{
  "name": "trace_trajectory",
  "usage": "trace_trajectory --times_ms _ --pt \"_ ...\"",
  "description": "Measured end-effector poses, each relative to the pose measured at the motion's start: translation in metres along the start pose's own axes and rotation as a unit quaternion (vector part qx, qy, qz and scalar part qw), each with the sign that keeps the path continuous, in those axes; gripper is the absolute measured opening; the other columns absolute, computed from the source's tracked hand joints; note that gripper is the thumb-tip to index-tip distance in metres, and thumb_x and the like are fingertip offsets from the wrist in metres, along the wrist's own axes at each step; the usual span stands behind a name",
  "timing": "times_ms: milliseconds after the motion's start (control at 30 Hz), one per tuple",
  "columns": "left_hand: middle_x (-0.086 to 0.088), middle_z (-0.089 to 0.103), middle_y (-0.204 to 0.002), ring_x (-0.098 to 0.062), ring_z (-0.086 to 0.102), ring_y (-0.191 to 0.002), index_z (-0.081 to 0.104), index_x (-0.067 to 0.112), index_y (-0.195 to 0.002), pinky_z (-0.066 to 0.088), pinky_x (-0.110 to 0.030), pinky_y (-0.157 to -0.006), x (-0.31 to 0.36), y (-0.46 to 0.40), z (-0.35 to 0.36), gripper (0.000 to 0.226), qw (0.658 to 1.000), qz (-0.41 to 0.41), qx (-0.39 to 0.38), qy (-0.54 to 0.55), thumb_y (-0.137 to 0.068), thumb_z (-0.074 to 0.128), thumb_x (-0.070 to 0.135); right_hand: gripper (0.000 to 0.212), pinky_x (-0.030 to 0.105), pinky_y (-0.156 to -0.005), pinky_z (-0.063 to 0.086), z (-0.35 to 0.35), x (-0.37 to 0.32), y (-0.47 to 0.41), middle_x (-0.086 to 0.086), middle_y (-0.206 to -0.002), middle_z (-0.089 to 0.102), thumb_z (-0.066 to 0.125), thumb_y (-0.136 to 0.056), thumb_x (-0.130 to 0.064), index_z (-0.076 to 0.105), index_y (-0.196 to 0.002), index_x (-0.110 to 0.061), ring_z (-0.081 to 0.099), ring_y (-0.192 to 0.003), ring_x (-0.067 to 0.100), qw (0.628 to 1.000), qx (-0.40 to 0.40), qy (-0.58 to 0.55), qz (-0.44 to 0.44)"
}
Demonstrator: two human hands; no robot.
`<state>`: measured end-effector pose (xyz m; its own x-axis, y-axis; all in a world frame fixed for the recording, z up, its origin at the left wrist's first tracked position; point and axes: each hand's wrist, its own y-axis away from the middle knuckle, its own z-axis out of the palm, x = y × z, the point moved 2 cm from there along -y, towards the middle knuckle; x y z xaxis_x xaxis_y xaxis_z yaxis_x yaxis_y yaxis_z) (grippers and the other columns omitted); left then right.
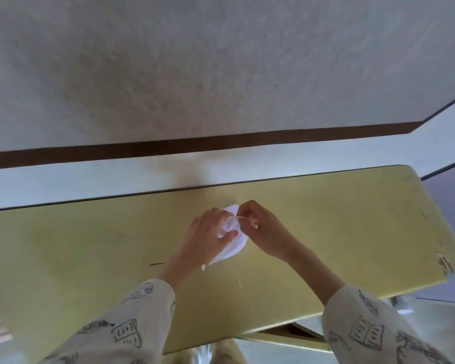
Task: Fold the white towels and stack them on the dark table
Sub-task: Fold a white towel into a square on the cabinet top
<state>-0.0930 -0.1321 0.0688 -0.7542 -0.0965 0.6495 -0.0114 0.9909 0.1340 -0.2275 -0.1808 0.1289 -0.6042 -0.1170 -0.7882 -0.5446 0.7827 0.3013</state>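
I see a white towel (231, 241) near the middle of the yellow table (339, 227), left hand (208, 236) flat, fingers straight, pressing it down, right hand (258, 224) pinching its raised edge.

The towel (230, 246) lies on the table (339, 232), near its far edge and about midway along it. The left hand (208, 239) rests on the towel's left part; the right hand (260, 224) is at the towel's right, pinching a raised bit of it at the far end. The wall (221, 74) stands behind the table. Both sleeves reach over the table's near edge.
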Motion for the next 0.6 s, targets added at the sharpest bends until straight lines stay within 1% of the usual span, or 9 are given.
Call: trace_trajectory --times_ms 33,100,133,200,233,333,433,500,600 --pt "0.006 0.055 -0.097 -0.015 0.052 -0.085 0.057 0.017 -0.108 0.042 -0.032 -0.082 0.001 0.006 -0.003 0.042 1.0 -0.003 0.021 0.014 -0.081 0.039 0.043 0.012 0.006 -0.07 0.037 -0.004 -0.006 0.003 -0.021 -0.083 0.05 0.049 -0.091 -0.01 0.049 -0.096 -0.02 0.048 -0.077 -0.006 1.0 -0.005 -0.01 0.004" --pt "0.001 0.057 -0.092 -0.015 0.051 -0.074 0.058 0.011 -0.101 0.046 -0.033 -0.071 -0.001 0.019 -0.01 0.023 0.996 -0.005 0.077 0.04 -0.083 0.047 0.018 0.01 0.014 -0.076 0.039 -0.008 -0.016 0.008 -0.018 -0.087 0.053 0.053 -0.091 -0.013 0.05 -0.096 -0.021 0.052 -0.084 0.004 1.0 -0.019 -0.017 0.008" --pt "0.0 0.058 -0.091 -0.014 0.051 -0.073 0.059 0.009 -0.099 0.043 -0.029 -0.07 -0.005 0.024 -0.014 0.019 0.994 -0.021 0.095 0.048 -0.083 0.048 0.007 0.011 0.016 -0.077 0.04 -0.01 -0.019 0.01 -0.017 -0.088 0.053 0.055 -0.09 -0.015 0.051 -0.097 -0.022 0.052 -0.088 0.006 0.999 -0.029 -0.013 0.011" --pt "0.0 0.059 -0.092 -0.013 0.051 -0.077 0.06 0.007 -0.097 0.036 -0.022 -0.072 -0.018 0.033 -0.025 0.02 0.991 -0.065 0.108 0.045 -0.084 0.047 -0.001 0.016 0.011 -0.074 0.039 -0.014 -0.024 0.015 -0.016 -0.091 0.052 0.059 -0.089 -0.017 0.054 -0.103 -0.021 0.051 -0.088 0.005 0.999 -0.046 0.01 0.015" --pt "-0.002 0.06 -0.093 -0.015 0.052 -0.078 0.061 0.006 -0.097 0.035 -0.021 -0.072 -0.026 0.038 -0.031 0.02 0.99 -0.083 0.11 0.038 -0.085 0.047 -0.001 0.02 0.009 -0.072 0.038 -0.015 -0.025 0.017 -0.014 -0.093 0.053 0.061 -0.088 -0.017 0.055 -0.107 -0.019 0.051 -0.088 0.004 0.998 -0.054 0.023 0.015" --pt "-0.007 0.063 -0.096 -0.022 0.058 -0.085 0.062 0.005 -0.097 0.038 -0.025 -0.073 -0.047 0.048 -0.047 0.018 0.987 -0.117 0.112 -0.002 -0.086 0.048 0.002 0.023 0.013 -0.072 0.038 -0.016 -0.029 0.019 -0.008 -0.098 0.056 0.06 -0.088 -0.014 0.058 -0.11 -0.016 0.053 -0.091 0.01 0.996 -0.068 0.052 0.015" --pt "-0.004 0.063 -0.1 -0.023 0.058 -0.091 0.062 0.01 -0.099 0.041 -0.031 -0.082 -0.065 0.047 -0.068 0.018 0.983 -0.13 0.098 -0.081 -0.09 0.047 0.012 0.022 0.015 -0.069 0.037 -0.02 -0.035 0.013 -0.009 -0.099 0.055 0.052 -0.091 -0.012 0.058 -0.111 -0.016 0.049 -0.091 0.01 0.994 -0.055 0.097 0.007" --pt "-0.004 0.062 -0.101 -0.021 0.057 -0.092 0.062 0.011 -0.101 0.042 -0.034 -0.086 -0.068 0.039 -0.091 0.021 0.98 -0.129 0.1 -0.11 -0.093 0.045 0.018 0.022 0.02 -0.073 0.035 -0.028 -0.04 0.005 -0.007 -0.102 0.056 0.047 -0.093 -0.011 0.058 -0.112 -0.015 0.048 -0.093 0.011 0.994 -0.013 0.109 -0.005" --pt "-0.008 0.061 -0.098 -0.022 0.056 -0.091 0.065 0.008 -0.102 0.04 -0.036 -0.086 -0.059 0.034 -0.125 0.023 0.975 -0.104 0.156 -0.116 -0.094 0.047 0.021 0.021 0.019 -0.074 0.036 -0.043 -0.049 -0.004 -0.002 -0.103 0.058 0.041 -0.096 -0.009 0.06 -0.106 -0.011 0.051 -0.093 0.013 0.992 0.076 0.095 -0.039"
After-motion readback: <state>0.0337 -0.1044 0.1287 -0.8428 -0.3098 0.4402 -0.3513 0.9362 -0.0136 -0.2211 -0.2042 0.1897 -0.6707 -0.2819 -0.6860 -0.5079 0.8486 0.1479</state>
